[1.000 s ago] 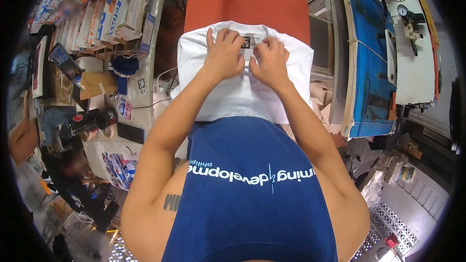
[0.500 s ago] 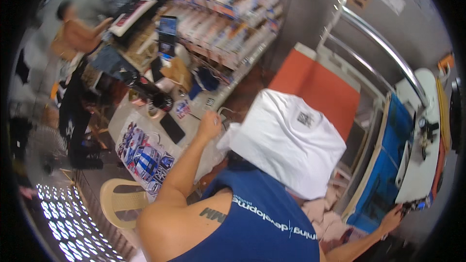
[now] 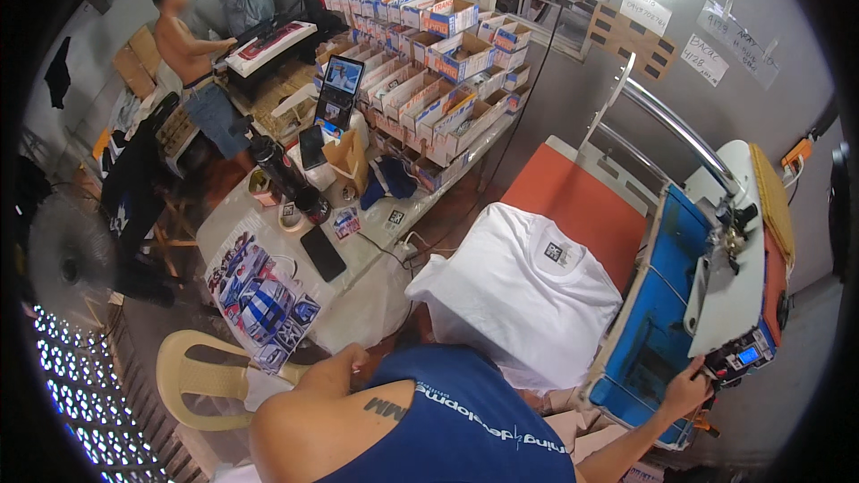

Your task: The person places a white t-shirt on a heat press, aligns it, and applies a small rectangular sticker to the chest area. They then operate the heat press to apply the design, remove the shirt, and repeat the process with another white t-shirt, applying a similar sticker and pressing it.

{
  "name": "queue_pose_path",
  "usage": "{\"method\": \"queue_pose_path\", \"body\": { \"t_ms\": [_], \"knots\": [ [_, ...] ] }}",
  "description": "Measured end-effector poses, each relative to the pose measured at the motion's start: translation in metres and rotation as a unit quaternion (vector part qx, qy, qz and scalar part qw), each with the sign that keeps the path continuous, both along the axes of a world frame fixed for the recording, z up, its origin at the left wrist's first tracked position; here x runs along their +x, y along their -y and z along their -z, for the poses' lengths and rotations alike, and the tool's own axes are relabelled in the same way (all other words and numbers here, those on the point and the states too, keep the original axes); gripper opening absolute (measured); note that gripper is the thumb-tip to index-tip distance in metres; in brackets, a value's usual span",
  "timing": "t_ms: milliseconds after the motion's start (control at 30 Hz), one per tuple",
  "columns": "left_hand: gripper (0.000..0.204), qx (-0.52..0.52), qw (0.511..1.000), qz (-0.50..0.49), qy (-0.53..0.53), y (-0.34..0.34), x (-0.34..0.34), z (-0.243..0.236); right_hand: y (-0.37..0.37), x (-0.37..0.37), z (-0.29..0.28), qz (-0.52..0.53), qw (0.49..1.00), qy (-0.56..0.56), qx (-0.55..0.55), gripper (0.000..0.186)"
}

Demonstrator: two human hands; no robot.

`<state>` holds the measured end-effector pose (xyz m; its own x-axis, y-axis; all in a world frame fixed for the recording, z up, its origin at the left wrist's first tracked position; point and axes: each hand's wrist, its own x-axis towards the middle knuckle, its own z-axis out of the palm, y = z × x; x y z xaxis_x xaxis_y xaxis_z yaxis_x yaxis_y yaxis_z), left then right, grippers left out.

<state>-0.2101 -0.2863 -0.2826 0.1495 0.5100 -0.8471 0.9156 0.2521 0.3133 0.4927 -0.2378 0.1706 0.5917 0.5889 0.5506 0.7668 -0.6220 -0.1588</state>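
Observation:
A white T-shirt point(image 3: 519, 295) with a small dark square label at its neck lies on the orange pad point(image 3: 582, 197) of a heat press. My left hand point(image 3: 351, 360) is low by my left side, left of the shirt, with curled fingers; what is in them, if anything, is hidden. My right hand point(image 3: 689, 386) is closed on the edge of the press's swung-aside upper part point(image 3: 727, 295), just beside the control box point(image 3: 750, 358) with its lit blue display.
A table point(image 3: 367, 286) at left holds printed sheets point(image 3: 264, 304), a phone point(image 3: 322, 254), tape, a tumbler, a laptop and rows of cardboard boxes point(image 3: 429, 80). A plastic chair point(image 3: 183, 376) and fan point(image 3: 72, 241) stand left. Another person point(image 3: 183, 54) works at a press at back left.
Both my hands have left the shirt's collar: the left has dropped to my side, the right has moved right onto the press. The view has swung to show more of the room.

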Motion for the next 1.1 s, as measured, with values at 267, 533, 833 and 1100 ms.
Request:
{"method": "queue_pose_path", "body": {
  "t_ms": [267, 533, 833, 1100],
  "knots": [
    [0.034, 0.035, 0.965, -0.250, 0.075, -0.047, 0.039, -0.024, -0.034, -0.124, 0.000, -0.040, 0.988, 0.107, 0.102, 0.078],
    [0.025, 0.211, 0.973, -0.083, 0.040, -0.120, -0.005, -0.022, -0.091, -0.215, -0.031, -0.231, 0.958, 0.060, 0.161, 0.130],
    [0.014, 0.256, 0.965, 0.052, 0.012, -0.064, -0.050, -0.001, -0.122, -0.284, -0.032, -0.255, 0.951, 0.091, 0.149, 0.117],
    [0.021, 0.080, 0.994, 0.065, -0.043, 0.040, -0.072, -0.010, -0.102, -0.275, -0.037, -0.374, 0.905, -0.012, 0.201, 0.075]
  ]
}}
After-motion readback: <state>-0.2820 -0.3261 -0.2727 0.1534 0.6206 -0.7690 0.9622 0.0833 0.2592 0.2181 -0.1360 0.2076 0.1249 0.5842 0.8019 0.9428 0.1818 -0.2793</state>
